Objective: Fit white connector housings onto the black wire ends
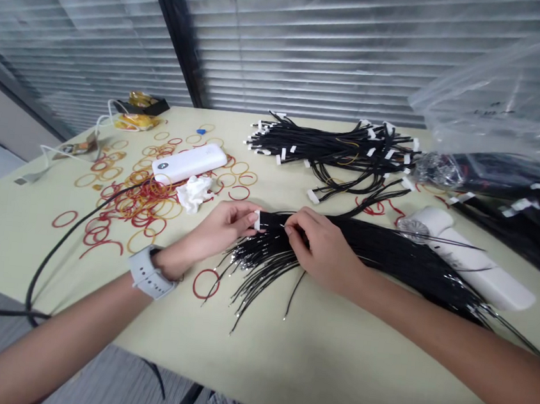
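My left hand (227,226) is closed, thumb and fingers pinching a small white connector (258,220) with black wires running out of its right side. Just to the right, my right hand (318,249) has its fingertips pinched at a thin black wire (281,225) near that connector. Under both hands a large fanned bundle of black wires (390,256) lies on the table, its bare silvery tips toward the left. My fingers partly cover the connector and the wire end. A red rubber band (206,284) lies below my left hand.
Several red and yellow rubber bands (146,215) lie scattered at left around a white power bank (190,163) and crumpled tissue (194,194). Behind are finished-looking wire bundles with white connectors (324,145). A clear plastic bag (498,91) and a white handheld device (488,276) are at right. A black cable (74,226) crosses the left side.
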Tool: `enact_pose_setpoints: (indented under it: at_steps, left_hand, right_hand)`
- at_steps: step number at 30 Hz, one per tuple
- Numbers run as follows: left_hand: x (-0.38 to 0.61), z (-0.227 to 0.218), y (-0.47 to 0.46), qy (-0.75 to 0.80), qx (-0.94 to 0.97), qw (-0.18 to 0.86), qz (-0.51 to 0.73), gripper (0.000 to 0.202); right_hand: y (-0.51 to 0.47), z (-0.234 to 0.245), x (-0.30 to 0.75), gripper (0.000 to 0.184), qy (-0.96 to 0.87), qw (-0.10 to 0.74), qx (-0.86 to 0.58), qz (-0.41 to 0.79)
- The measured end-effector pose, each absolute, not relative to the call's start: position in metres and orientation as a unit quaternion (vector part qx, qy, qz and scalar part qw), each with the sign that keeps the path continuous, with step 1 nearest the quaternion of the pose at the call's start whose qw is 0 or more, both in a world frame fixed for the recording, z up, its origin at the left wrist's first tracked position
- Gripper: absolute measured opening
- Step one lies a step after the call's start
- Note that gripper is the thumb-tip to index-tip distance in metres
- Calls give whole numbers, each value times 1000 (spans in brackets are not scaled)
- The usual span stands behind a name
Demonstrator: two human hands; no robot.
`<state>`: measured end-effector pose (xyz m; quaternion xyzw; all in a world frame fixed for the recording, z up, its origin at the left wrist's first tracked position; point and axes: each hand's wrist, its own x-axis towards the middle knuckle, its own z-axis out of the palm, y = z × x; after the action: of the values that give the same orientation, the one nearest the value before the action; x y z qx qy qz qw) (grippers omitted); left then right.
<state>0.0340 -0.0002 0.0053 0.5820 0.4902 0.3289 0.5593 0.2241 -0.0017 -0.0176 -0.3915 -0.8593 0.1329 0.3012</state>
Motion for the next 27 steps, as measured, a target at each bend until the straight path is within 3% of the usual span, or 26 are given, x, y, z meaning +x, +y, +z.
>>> enact_pose_setpoints:
  at_steps: [10, 17, 27]
  left_hand:
    - [32, 5, -3, 488, 616, 527, 324, 25]
    - [33, 5, -3, 476, 592, 562, 327, 21]
    - [32, 2, -4, 498, 575, 556, 336, 19]
  right_hand:
    - [-2, -17, 223, 11, -869, 299, -379, 109]
    - [-3, -18, 223, 12, -873, 306, -370, 83]
    - [-4, -15, 222, 12, -865, 319, -366, 125]
